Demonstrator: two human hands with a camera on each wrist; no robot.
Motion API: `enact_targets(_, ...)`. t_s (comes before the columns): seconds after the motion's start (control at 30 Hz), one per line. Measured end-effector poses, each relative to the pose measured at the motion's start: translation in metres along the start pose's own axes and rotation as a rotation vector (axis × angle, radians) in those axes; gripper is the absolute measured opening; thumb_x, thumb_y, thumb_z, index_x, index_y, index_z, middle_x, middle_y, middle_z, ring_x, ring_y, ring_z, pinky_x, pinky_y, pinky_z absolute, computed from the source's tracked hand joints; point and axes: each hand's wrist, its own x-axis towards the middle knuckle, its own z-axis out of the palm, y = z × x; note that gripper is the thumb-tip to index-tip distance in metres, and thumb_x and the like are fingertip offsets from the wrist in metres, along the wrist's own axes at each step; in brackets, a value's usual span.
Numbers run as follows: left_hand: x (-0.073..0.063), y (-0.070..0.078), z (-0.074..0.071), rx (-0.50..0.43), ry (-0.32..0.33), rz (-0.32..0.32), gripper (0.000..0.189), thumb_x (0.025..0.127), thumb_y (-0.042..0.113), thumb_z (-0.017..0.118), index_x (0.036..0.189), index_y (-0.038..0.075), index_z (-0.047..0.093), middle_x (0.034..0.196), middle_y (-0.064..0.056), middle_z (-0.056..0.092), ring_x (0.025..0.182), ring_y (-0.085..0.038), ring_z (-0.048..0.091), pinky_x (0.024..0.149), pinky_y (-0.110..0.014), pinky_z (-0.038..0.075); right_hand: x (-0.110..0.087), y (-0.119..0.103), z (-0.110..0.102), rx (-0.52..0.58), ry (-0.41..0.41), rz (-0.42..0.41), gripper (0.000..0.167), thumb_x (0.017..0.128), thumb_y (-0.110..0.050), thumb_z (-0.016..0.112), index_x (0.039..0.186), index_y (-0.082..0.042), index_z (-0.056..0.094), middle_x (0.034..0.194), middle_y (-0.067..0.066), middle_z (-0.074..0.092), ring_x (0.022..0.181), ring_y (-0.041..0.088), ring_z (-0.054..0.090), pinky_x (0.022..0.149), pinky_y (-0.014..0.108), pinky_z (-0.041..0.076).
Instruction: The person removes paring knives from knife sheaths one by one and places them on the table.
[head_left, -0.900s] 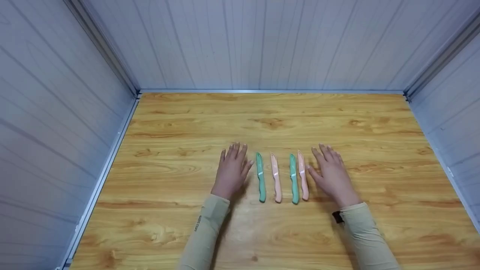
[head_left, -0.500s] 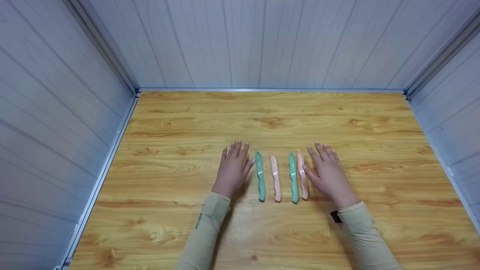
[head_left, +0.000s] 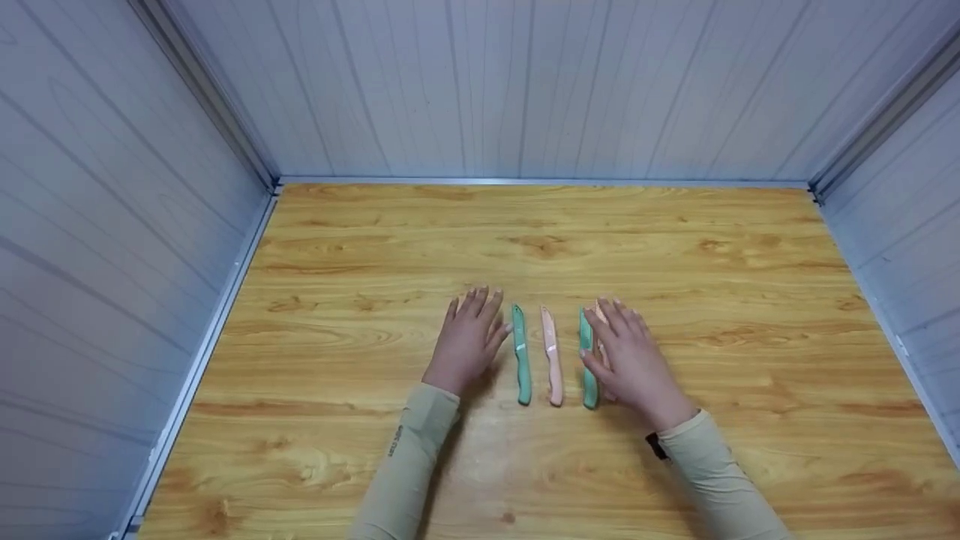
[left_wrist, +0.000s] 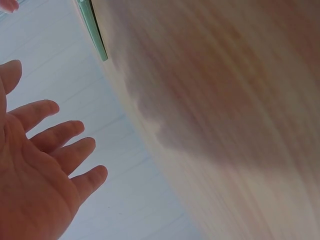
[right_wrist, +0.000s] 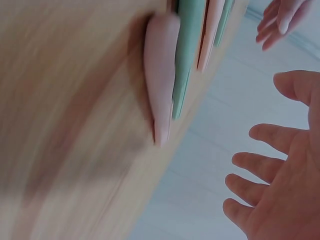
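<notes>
Knives point(head_left: 590, 391) at right now lie under my right hand point(head_left: 636, 369), shifted left, spread and empty: within reach, I judge. My left hand point(head_left: 465, 346), likewise spread, holds nothing.

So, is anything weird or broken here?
Nothing looks broken. The gaps are uneven: the right pink knife sits closer to the right green knife than the left pink knife does to the left green knife. From above, the right hand partly hides the right two.

text: none legible | left sleeve point(head_left: 411, 465): dark lettering point(head_left: 395, 441), too small to read
</notes>
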Motion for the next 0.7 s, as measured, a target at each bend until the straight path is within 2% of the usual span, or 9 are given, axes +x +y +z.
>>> enact_targets(0.27,0.001,0.000,0.000,0.003,-0.025,-0.004,0.059,0.100,0.045,0.043,0.150,0.016,0.031,0.152,-0.014,0.030,0.141,-0.031,0.022,0.114,-0.050,0.011,0.000,-0.018,0.010,-0.021,-0.008,-0.070,0.061,0.092,-0.035,0.063,0.142,-0.005,0.045,0.150,0.018,0.031,0.138,0.039,0.025,0.110,0.055,0.020)
enact_targets(0.7,0.002,-0.002,0.001,0.017,-0.036,0.026,0.058,0.100,0.044,0.045,0.149,0.015,0.035,0.151,-0.014,0.033,0.140,-0.032,0.025,0.113,-0.052,0.014,-0.001,-0.037,0.027,-0.045,-0.008,-0.132,0.058,0.091,-0.036,0.060,0.141,-0.008,0.047,0.148,0.016,0.037,0.135,0.038,0.032,0.109,0.055,0.025)
